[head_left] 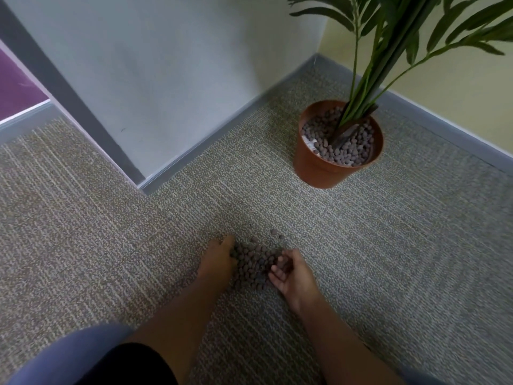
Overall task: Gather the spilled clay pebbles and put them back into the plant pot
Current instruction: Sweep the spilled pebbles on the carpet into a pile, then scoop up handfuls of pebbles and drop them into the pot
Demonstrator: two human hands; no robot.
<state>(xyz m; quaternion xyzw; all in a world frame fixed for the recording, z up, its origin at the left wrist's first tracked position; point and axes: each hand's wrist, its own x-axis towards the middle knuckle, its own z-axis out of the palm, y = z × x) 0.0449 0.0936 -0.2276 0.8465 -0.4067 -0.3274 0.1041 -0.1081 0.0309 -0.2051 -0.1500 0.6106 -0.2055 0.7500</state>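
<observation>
On the carpet near its front edge, left hand and right hand, both open and cupped, corral the spilled clay pebbles; next, scoop and carry them to the plant pot in the corner.

A terracotta-orange plastic plant pot holds grey-brown round clay pebbles and a plant with dark green leaves. More dull brown spilled pebbles lie on carpet flecked grey and beige in fine stripes. Walls are pale grey and pale yellow, with blue-grey skirting. A purple panel shows far left.
</observation>
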